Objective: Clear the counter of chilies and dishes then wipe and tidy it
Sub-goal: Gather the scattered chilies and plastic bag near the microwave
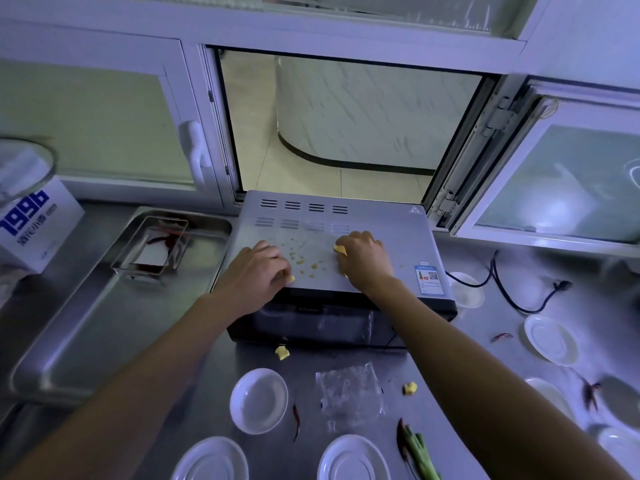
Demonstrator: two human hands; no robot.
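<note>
Both hands are being held on top of the microwave oven (pixel 332 244), which is standing on the steel counter (pixel 221 386) under an open window. The left hand (pixel 254 275) is being kept curled at the oven's front left edge, with a small yellow crumb (pixel 291 279) being pinched at its fingertips. The right hand (pixel 365 259) is being held to the right of it on the oven top, well apart from the left, its fingers curled round a yellow piece (pixel 340 250). More yellow crumbs (pixel 304 261) are lying scattered on the oven top between the two hands.

In front of the oven, on the counter, two yellow chunks (pixel 282 352) are lying, together with a crumpled clear plastic bag (pixel 349 393), a small white bowl (pixel 259 400) and white saucers (pixel 353 459). A dried red chili (pixel 296 422) is lying just right of the bowl, and another (pixel 501 337) is lying to the right of the oven, near more white dishes (pixel 550 339). Green stalks (pixel 420 455) are lying in front of the oven near the bottom edge.

To the left of the oven, a large steel tray (pixel 86 341) is being used to hold a smaller metal tin (pixel 151 245) containing red chilies.
</note>
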